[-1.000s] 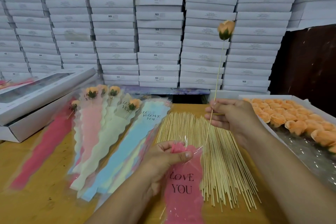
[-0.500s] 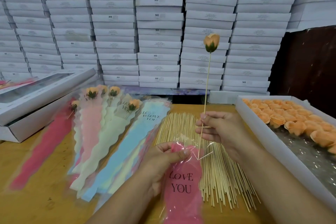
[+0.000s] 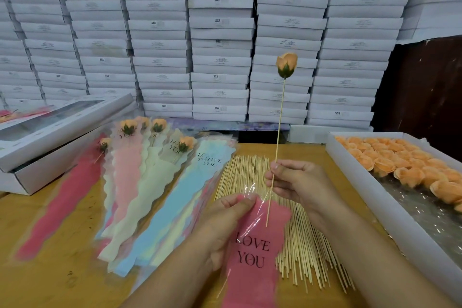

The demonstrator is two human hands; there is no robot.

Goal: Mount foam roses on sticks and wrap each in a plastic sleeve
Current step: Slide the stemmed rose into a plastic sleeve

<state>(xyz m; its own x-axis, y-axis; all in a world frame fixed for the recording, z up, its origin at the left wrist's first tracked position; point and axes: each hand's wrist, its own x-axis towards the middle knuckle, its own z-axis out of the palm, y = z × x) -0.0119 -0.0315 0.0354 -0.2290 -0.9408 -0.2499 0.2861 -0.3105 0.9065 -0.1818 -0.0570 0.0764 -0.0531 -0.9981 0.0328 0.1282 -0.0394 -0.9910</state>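
Where the wooden table meets the back of the room, a wall of stacked white boxes rises out of view, and everything else sits relative to the pile of bare bamboo sticks lying at the table's middle. Left of that pile lies a fan of wrapped roses in pink, cream and blue sleeves, and farther left two long white boxes sit stacked. Right of the pile a white tray holds rows of loose orange foam roses. Over the near end of the pile the left hand pinches the clear top edge of a pink plastic sleeve printed LOVE YOU, thumb on top. Above the pile the right hand pinches a stick upright between thumb and fingers; an orange foam rose tops it, and its lower tip sits inside the sleeve's mouth.
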